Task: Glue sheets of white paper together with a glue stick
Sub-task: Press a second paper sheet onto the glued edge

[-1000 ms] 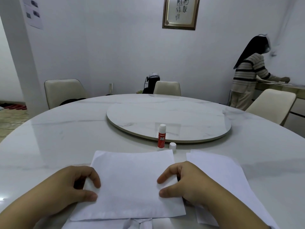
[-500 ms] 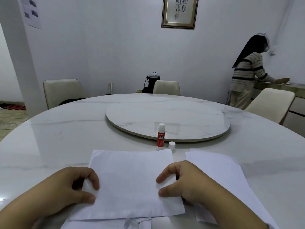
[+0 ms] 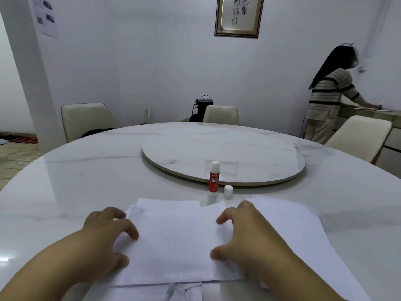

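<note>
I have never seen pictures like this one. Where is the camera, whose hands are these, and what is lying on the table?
The camera sits on a person's head and looks forward and down, so you see that person's own bare hands. The left hand and the right hand press on a sheet of white paper that lies over another sheet. More paper lies to the right. Behind stand an uncapped glue stick and its cap, on a round marble table with a turntable. Nothing is lifted. Another person works in the background.
</note>
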Tool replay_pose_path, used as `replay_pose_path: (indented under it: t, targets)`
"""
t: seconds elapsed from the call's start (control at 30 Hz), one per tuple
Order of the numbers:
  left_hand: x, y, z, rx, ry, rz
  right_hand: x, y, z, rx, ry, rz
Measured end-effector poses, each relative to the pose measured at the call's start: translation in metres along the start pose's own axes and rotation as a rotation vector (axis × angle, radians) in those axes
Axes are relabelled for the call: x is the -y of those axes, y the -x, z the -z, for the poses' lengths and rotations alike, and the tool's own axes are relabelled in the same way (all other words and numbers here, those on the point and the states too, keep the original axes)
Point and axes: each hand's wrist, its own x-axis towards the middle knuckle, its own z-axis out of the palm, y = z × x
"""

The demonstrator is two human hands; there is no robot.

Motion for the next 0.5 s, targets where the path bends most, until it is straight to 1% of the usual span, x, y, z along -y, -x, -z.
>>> replay_pose_path:
  t: [0.07,0.13,0.17,0.23,0.27,0.3,0.37,0.43,0.5]
  targets:
    - [-0.008,-0.003,0.006,0.007,-0.068,0.009,0.000,-0.002,-0.001,-0.077,0.043,0.066]
    - [-0.021,-0.012,0.004,-0.097,-0.082,-0.013,0.005,-0.008,-0.010,-0.160,0.005,0.156]
    - [-0.028,-0.019,-0.002,-0.178,-0.056,-0.018,0.008,-0.012,-0.017,-0.170,0.006,0.191]
    - [-0.042,-0.025,-0.017,-0.265,0.033,-0.023,0.013,-0.019,-0.034,-0.104,0.061,0.230]
    - [-0.047,-0.026,-0.028,-0.253,0.037,-0.055,0.014,-0.021,-0.041,-0.042,0.104,0.226]
    - [-0.049,-0.026,-0.039,-0.203,-0.007,-0.078,0.013,-0.021,-0.047,0.018,0.148,0.209]
    - [-0.045,-0.024,-0.049,-0.088,-0.074,-0.061,0.010,-0.023,-0.052,0.091,0.198,0.172]
    - [-0.042,-0.022,-0.048,-0.040,-0.090,-0.045,0.007,-0.023,-0.053,0.105,0.224,0.147]
    - [-0.043,-0.022,-0.047,-0.043,-0.105,-0.045,0.007,-0.024,-0.053,0.107,0.238,0.129]
